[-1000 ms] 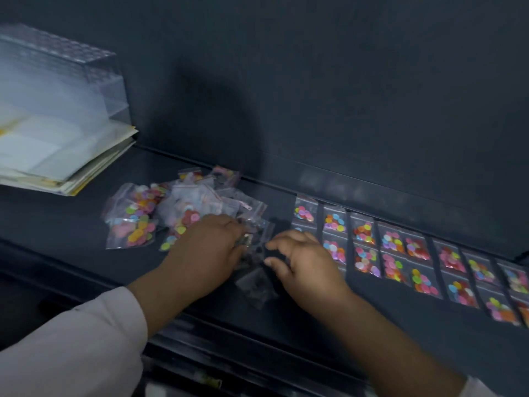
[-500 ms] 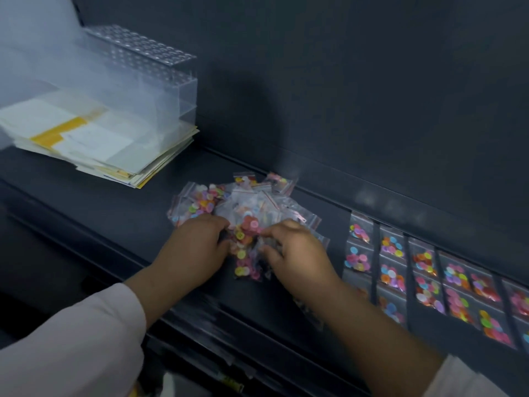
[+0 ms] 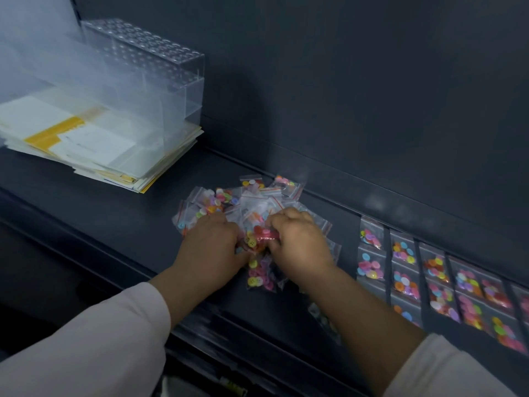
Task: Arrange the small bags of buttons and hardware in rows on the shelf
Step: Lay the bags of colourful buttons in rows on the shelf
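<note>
as left hand [image 3: 211, 247] and right hand [image 3: 297, 245] clutch bag pile [image 3: 252, 196], open shelf [image 3: 114, 213] leftward, rows [image 3: 406, 265] rightward

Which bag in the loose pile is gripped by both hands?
The bag of red buttons with one yellow button, gripped between left hand and right hand; the other bags lie loose around it.

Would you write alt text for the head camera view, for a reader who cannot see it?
A person's right hand pinches a red-button bag from a loose pile of clear button bags on a dark shelf, left hand alongside. Further right, sorted bags lie in rows; far left, a clear rack and stacked papers.
</note>
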`<state>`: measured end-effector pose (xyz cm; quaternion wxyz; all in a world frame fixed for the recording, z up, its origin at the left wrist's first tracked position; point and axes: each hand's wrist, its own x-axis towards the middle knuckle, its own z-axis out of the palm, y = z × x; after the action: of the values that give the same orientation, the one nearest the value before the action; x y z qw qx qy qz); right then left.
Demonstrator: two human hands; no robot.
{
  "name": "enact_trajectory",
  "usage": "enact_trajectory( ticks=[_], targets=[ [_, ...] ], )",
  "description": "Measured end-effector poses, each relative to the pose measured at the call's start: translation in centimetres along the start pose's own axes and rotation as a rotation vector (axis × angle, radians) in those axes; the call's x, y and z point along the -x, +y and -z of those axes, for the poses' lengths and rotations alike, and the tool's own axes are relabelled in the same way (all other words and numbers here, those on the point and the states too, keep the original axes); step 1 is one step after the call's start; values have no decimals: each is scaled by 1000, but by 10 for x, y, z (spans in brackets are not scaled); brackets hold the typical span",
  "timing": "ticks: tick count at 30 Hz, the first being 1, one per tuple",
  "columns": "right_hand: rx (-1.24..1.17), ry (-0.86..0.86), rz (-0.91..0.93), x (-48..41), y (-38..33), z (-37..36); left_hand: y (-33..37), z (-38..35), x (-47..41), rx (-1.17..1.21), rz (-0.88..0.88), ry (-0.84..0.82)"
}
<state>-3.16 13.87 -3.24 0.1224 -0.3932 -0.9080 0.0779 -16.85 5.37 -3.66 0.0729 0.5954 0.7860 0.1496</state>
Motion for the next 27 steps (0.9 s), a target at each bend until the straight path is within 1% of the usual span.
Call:
enact_trajectory(
  ticks=[3,7,10,15,17,22,27],
  targets=[
    [-66,42,27,-1,2,-1,-2,1,-1,31,-4,3],
    [-237,119,64,5,3,2,-4,-1,-2,94,2,3],
    [-326,145,39,13,6,7,-5,-3,-2,133,6,19],
    [-388,223,-4,24,15,9,-2,-6,2,156,8,33],
    [-424,260,-11,29,20,11,1,-2,5,202,16,52],
    [-598,325,-76,50,34,21,23,7,14,409,73,49],
    [-793,319,-192,82,57,38,61,9,19,788,140,-25]
  ],
)
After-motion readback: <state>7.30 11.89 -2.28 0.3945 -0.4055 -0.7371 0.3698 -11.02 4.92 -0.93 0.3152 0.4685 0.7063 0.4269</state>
